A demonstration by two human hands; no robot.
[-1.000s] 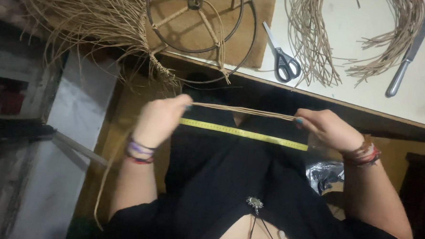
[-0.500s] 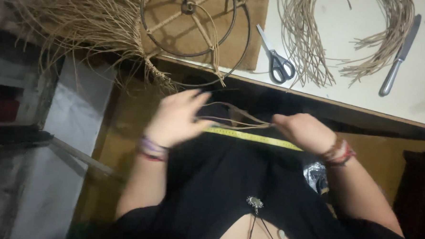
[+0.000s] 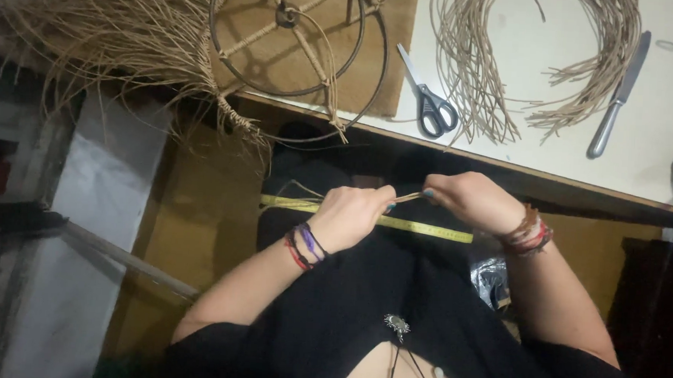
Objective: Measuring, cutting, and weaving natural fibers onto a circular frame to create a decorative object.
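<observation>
We see no boxes, labels, signs or screens here. The one thing that might count is a crumpled clear plastic bag (image 3: pixel 491 279) with dark patches, lying low at our right side, just below the right wrist and against the dark clothing. It is partly hidden by the arm, so we cannot tell its full shape or what is inside. It shines grey and silver where the light catches its folds.
</observation>
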